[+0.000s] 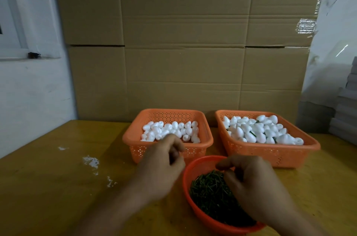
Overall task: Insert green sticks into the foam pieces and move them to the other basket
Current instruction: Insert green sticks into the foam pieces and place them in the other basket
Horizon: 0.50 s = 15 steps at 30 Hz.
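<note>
My left hand [164,164] hovers in front of the left orange basket [127,139], which holds plain white foam pieces [170,129]. Its fingers are loosely curled and blurred, and I see nothing in them. My right hand [249,181] reaches into the round red bowl [185,181] with its fingertips curled down onto the heap of green sticks [208,193]. Whether it pinches a stick is hidden. The right orange basket [316,145] holds foam pieces with green sticks [260,129] showing among them.
Both baskets stand side by side at the back of the yellow wooden table [58,178], against a wall of cardboard boxes [183,42]. White smears [90,161] mark the table on the left. Grey stacked sheets [345,110] stand at the right edge.
</note>
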Each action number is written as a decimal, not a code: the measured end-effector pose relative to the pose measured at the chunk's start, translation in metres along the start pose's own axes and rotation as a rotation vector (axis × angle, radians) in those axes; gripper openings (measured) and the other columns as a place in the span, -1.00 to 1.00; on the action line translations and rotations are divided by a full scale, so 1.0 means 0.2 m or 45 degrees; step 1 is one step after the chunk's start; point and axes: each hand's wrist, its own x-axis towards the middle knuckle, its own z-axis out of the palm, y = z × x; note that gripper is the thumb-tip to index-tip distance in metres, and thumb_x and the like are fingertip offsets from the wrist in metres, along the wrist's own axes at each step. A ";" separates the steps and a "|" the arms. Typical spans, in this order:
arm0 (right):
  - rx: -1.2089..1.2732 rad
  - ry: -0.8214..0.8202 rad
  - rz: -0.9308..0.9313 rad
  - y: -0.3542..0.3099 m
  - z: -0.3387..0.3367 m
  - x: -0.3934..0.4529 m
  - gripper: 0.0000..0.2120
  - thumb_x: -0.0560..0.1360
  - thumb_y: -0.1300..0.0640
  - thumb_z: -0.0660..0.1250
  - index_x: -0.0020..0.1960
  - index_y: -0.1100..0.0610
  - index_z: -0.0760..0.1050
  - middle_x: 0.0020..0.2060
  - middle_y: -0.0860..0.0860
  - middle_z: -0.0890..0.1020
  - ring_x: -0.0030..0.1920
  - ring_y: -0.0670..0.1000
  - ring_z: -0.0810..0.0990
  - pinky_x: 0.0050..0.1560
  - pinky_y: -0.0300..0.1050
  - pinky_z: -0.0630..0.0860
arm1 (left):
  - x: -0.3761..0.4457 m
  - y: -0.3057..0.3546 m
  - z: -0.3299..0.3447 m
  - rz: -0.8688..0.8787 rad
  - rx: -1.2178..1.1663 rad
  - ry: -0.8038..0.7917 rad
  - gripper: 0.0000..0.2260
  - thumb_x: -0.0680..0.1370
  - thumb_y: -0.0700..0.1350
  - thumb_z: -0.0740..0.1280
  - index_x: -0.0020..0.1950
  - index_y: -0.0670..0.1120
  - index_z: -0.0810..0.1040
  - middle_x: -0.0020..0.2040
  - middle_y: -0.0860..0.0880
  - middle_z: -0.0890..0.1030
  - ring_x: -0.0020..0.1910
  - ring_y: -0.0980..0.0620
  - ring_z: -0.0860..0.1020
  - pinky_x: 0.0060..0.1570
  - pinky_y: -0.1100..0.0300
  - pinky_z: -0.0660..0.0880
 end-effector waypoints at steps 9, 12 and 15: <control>-0.101 0.041 -0.076 -0.03 -0.03 -0.02 -0.86 0.52 0.11 0.40 0.00 -0.09 0.69 -0.45 -0.26 0.60 -0.56 -0.12 0.50 -0.55 -0.27 0.33 | 0.63 -0.30 -0.24 -0.438 0.649 0.107 -0.87 0.51 -0.20 0.38 -0.21 -0.09 0.50 -0.15 -0.08 0.61 -0.17 -0.07 0.56 -0.26 0.09 0.43; -0.154 -0.025 -0.115 -0.03 -0.02 -0.02 -0.86 0.51 0.06 0.39 0.02 -0.12 0.67 -0.47 -0.17 0.62 -0.49 -0.12 0.55 -0.50 -0.23 0.41 | 0.73 -0.38 -0.23 -0.452 0.826 -0.087 -0.96 0.51 -0.25 0.40 -0.06 -0.16 0.59 -0.06 -0.12 0.63 -0.08 -0.10 0.61 -0.07 0.02 0.59; -0.182 -0.019 -0.119 -0.03 -0.03 -0.03 -0.85 0.51 0.04 0.39 0.03 -0.15 0.67 -0.47 -0.16 0.63 -0.48 -0.10 0.57 -0.44 -0.11 0.51 | 0.76 -0.42 -0.20 -0.426 0.983 -0.334 -0.91 0.48 -0.21 0.44 -0.03 -0.12 0.60 -0.03 -0.08 0.64 -0.07 -0.04 0.62 -0.03 0.03 0.62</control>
